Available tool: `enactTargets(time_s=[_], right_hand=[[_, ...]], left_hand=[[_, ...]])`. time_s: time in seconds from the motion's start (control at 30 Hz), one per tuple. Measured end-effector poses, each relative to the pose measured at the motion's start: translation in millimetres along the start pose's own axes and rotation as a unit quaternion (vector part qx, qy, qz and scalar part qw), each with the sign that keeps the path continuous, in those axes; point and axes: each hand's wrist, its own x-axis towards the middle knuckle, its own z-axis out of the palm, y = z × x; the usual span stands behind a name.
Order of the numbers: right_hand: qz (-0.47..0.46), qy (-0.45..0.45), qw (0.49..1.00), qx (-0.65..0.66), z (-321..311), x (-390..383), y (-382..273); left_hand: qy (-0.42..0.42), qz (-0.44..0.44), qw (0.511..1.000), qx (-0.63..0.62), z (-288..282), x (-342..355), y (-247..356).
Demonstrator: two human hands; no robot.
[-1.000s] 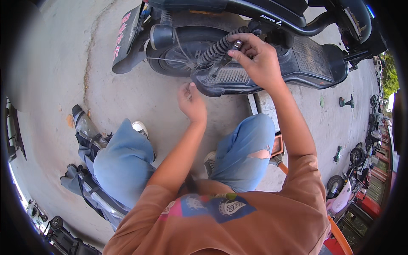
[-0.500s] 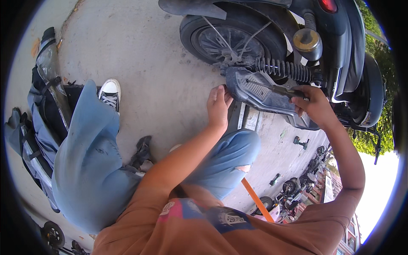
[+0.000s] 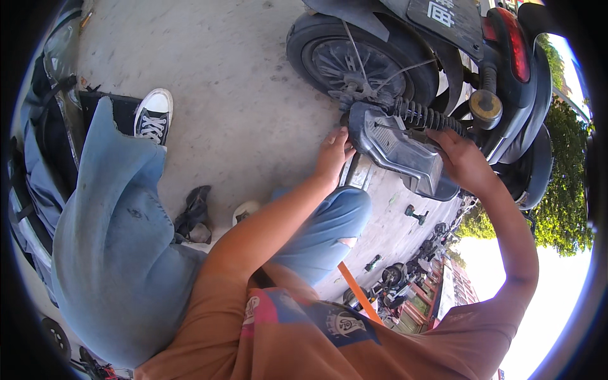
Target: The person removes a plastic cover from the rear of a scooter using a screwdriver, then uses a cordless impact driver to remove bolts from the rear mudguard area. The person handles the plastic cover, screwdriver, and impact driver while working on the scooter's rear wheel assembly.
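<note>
My right hand [image 3: 461,158] is closed round the handle of a screwdriver [image 3: 400,131]. The thin shaft points left, and its tip meets the ribbed face of a dusty dark plastic cover [image 3: 386,144]. Most of the handle is hidden by the fingers. At the cover's left end, my left hand [image 3: 334,155] has its fingers curled against the rim, with some fingertips out of sight. The cover sits below the rear wheel [image 3: 345,66] of a dark scooter [image 3: 519,95], beside a coil spring shock absorber [image 3: 421,114].
A green and black power drill [image 3: 416,215] lies on the concrete to the right, with another small green tool [image 3: 372,263] farther down. Dark crumpled fabric [image 3: 193,215] lies near my legs. Parked two-wheelers [image 3: 394,277] stand beyond. An orange strip [image 3: 360,292] shows beside my knee.
The view has shifted, bringing more of the scooter's tail into sight. My right hand now covers more of the screwdriver's handle; the tip stays at the cover. My left hand stays at the cover's rim.
</note>
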Motion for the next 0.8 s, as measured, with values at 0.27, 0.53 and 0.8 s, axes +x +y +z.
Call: enactTargets(time_s=[0.27,0.53,0.8], right_hand=[[0.071,0.049,0.987,0.135,2.4,5.2,-0.5],[0.381,-0.072,0.861,0.329,-6.0,17.3,-3.7],[0.087,0.072,0.993,0.034,3.4,3.4,-16.9]], left_hand=[[-0.032,0.139,0.99,0.021,15.4,0.2,13.0],[-0.063,0.15,0.986,0.039,7.4,6.4,2.3],[-0.001,0.016,0.998,-0.067,14.2,9.7,38.6]])
